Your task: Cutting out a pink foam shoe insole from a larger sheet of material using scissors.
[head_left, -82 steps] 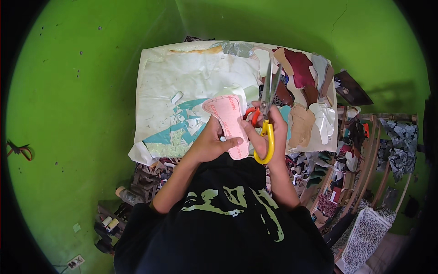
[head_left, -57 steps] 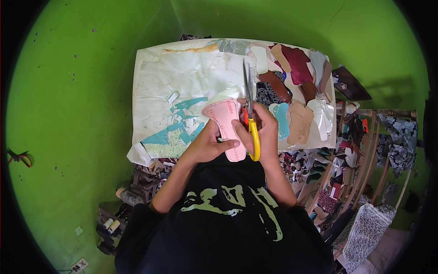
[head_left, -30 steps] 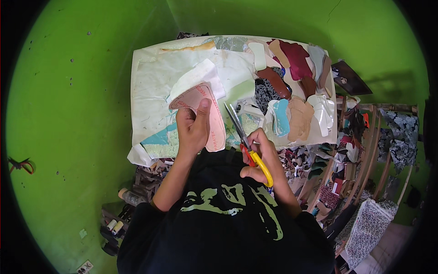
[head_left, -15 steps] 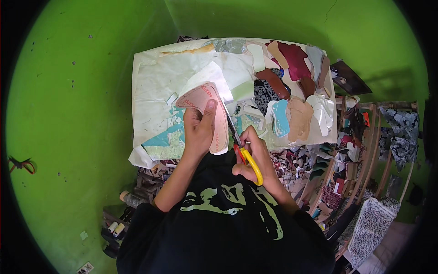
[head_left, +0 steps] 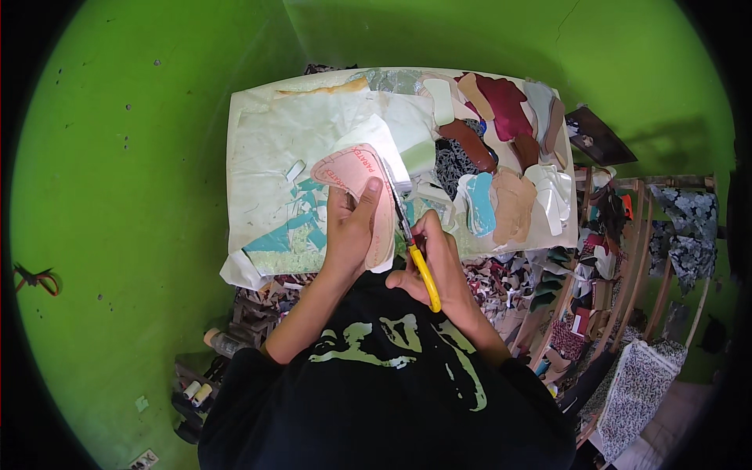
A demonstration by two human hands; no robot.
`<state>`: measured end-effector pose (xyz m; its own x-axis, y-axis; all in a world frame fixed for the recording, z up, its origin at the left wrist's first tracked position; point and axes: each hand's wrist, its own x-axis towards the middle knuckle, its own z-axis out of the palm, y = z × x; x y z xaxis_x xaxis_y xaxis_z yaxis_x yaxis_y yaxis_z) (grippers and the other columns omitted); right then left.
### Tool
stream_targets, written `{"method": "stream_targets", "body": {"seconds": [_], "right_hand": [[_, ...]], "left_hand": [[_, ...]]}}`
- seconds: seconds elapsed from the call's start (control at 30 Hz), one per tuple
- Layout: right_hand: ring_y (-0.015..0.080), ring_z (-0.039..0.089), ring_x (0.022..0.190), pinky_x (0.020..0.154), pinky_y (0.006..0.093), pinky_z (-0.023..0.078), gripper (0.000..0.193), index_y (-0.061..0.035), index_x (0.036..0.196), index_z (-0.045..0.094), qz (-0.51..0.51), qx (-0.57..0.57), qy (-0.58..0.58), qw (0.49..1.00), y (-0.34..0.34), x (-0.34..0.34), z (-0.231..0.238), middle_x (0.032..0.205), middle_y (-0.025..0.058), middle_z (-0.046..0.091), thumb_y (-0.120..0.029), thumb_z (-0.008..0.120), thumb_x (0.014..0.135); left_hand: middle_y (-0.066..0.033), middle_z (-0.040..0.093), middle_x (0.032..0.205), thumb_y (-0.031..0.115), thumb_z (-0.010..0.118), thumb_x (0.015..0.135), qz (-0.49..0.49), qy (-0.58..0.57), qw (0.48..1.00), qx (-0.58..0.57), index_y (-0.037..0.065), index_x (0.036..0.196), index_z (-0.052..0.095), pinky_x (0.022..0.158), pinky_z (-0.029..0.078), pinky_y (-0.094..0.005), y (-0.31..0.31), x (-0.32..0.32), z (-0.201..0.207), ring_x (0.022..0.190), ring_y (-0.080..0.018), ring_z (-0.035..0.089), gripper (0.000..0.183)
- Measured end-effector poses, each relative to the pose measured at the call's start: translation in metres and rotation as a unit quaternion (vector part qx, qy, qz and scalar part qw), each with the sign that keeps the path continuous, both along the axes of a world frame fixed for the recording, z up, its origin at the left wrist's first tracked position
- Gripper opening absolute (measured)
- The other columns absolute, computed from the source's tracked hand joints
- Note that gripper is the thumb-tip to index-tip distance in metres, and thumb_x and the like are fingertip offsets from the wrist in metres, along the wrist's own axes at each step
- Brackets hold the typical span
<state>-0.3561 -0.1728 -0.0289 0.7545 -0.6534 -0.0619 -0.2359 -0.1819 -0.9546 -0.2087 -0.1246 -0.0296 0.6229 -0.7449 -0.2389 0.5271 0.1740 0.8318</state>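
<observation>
My left hand grips a pink insole with red print, its thumb lying flat on top. Against the insole's right side lies a white sheet, which sticks out past its far end. In my right hand are scissors with yellow handles. Their dark blades point away from me and run along the insole's right edge, at the white sheet. How far the blades are parted is hard to see. Both hands are above the near edge of the table.
On the pale-topped table lie turquoise scraps at left. Sole-shaped pieces in turquoise, tan, brown and maroon are piled at right. A wooden rack with fabric stands beyond. Many scraps lie below the table.
The insole and my left hand have shifted slightly right and towards me, the insole turning a little. The scissors' handles have come closer together, and the blades look more closed.
</observation>
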Motion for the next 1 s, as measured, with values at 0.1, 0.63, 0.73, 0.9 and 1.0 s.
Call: {"method": "stream_targets", "body": {"seconds": [0.1, 0.63, 0.73, 0.9, 1.0], "right_hand": [[0.0258, 0.05, 0.051, 0.052, 0.0357, 0.046, 0.087, -0.0001, 0.095, 0.038, 0.003, -0.031, 0.029, 0.999, -0.002, -0.004, 0.0, 0.062, 0.0109, 0.049, -0.064, 0.085, 0.059], [0.0342, 0.056, 0.06, 0.059, 0.0388, 0.047, 0.087, 0.0001, 0.101, 0.037, -0.035, -0.144, 0.048, 0.988, -0.009, 0.006, -0.013, 0.073, 0.0159, 0.054, -0.056, 0.09, 0.059], [0.0379, 0.058, 0.064, 0.061, 0.0403, 0.048, 0.086, -0.0003, 0.102, 0.038, -0.026, -0.127, 0.087, 0.988, -0.012, 0.004, -0.011, 0.076, 0.0183, 0.056, -0.052, 0.092, 0.059], [0.0388, 0.06, 0.068, 0.064, 0.0404, 0.05, 0.086, -0.001, 0.103, 0.039, -0.033, -0.13, 0.094, 0.987, -0.019, 0.005, -0.014, 0.079, 0.0197, 0.059, -0.048, 0.093, 0.057], [0.032, 0.059, 0.064, 0.062, 0.0373, 0.049, 0.083, -0.0018, 0.101, 0.038, -0.024, -0.135, 0.081, 0.987, -0.029, 0.006, -0.018, 0.077, 0.0173, 0.059, -0.046, 0.093, 0.058]], "left_hand": [[0.0018, 0.057, 0.084, 0.019, 0.059, 0.099, -0.033, 0.064, 0.997, 0.028, 0.011, 0.122, 0.048, 0.044, 0.038, -0.0215, 0.002, 0.003, 0.003, 0.056, -0.0063, 0.05, 0.027], [-0.0011, 0.06, 0.089, 0.018, 0.068, 0.093, -0.092, 0.226, 0.968, 0.053, 0.013, 0.115, 0.052, 0.035, 0.029, -0.0159, 0.0, 0.011, 0.001, 0.046, -0.0032, 0.041, 0.028], [-0.0049, 0.061, 0.097, 0.017, 0.068, 0.093, -0.082, 0.279, 0.954, 0.078, 0.012, 0.118, 0.052, 0.034, 0.027, -0.0149, 0.0, 0.013, -0.003, 0.046, -0.0021, 0.04, 0.03], [-0.0083, 0.06, 0.101, 0.016, 0.068, 0.093, -0.117, 0.305, 0.941, 0.085, 0.01, 0.12, 0.05, 0.035, 0.03, -0.0164, 0.004, 0.011, -0.011, 0.045, -0.0023, 0.038, 0.033], [-0.0072, 0.062, 0.097, 0.015, 0.068, 0.092, -0.132, 0.311, 0.937, 0.085, 0.011, 0.118, 0.051, 0.036, 0.034, -0.0183, 0.005, 0.01, -0.016, 0.046, -0.0048, 0.043, 0.032]]}}
